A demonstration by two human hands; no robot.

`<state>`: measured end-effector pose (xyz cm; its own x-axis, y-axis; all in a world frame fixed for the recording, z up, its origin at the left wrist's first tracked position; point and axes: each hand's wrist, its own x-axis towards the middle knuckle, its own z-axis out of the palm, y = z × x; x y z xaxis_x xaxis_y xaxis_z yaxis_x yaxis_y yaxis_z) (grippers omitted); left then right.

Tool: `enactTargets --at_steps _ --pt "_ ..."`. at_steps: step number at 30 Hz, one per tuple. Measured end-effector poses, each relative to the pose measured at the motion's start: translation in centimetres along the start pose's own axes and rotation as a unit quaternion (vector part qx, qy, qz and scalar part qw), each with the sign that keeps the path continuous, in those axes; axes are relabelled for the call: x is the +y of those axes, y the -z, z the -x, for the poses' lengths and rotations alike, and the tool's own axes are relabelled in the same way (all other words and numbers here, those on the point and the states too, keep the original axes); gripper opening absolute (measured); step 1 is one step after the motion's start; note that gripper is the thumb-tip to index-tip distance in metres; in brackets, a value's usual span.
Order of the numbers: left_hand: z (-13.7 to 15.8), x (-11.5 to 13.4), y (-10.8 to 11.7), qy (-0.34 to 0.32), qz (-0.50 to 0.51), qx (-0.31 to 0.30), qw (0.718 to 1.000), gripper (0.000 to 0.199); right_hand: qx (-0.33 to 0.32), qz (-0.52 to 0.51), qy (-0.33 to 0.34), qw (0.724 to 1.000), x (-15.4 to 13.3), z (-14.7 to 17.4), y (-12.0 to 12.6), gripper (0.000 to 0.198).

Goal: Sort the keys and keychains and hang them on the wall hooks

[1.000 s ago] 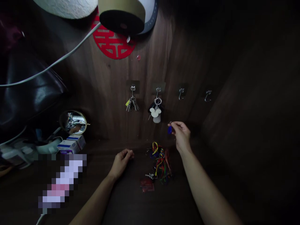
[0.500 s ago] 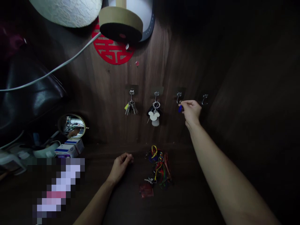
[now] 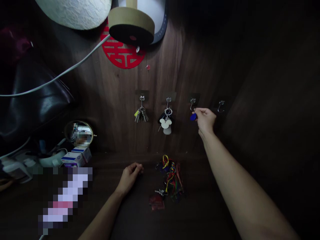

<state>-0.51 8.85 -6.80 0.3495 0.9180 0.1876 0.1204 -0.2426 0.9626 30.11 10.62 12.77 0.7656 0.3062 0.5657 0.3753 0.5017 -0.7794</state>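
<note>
Hooks (image 3: 192,104) 4, hands (image 3: 206,120) 2, held fob (image 3: 193,117) 1

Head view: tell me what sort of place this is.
Probably a home, perhaps an entry nook: keys hang from a hook, with a red cut-out ornament above and a round mirror at left.

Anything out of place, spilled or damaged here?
No spill or damage shows. The jumbled pile of coloured cords right of the left hand looks untidy, unlike the keys hanging from a hook. A pixelated patch hides something lower left.
</note>
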Motion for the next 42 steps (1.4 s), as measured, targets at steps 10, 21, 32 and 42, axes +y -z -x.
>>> enactTargets --at_steps 10,21,32,42 --pt "-0.1 0.0 0.0 -0.002 0.006 -0.003 1.000 0.039 0.006 0.048 0.050 0.998 0.9 -0.7 -0.5 0.006" --pt "0.1 0.2 0.1 -0.002 0.001 -0.005 1.000 0.039 -0.052 0.056 -0.024 0.997 3.1 2.6 1.0 0.014" --pt "0.3 0.3 0.0 -0.018 -0.021 -0.007 1.000 0.038 -0.181 0.068 -0.127 0.973 5.0 10.9 4.3 0.022" --pt "0.7 1.0 0.0 -0.043 -0.095 -0.027 0.994 0.035 -0.310 0.077 -0.149 0.936 6.4 18.0 6.3 0.017"
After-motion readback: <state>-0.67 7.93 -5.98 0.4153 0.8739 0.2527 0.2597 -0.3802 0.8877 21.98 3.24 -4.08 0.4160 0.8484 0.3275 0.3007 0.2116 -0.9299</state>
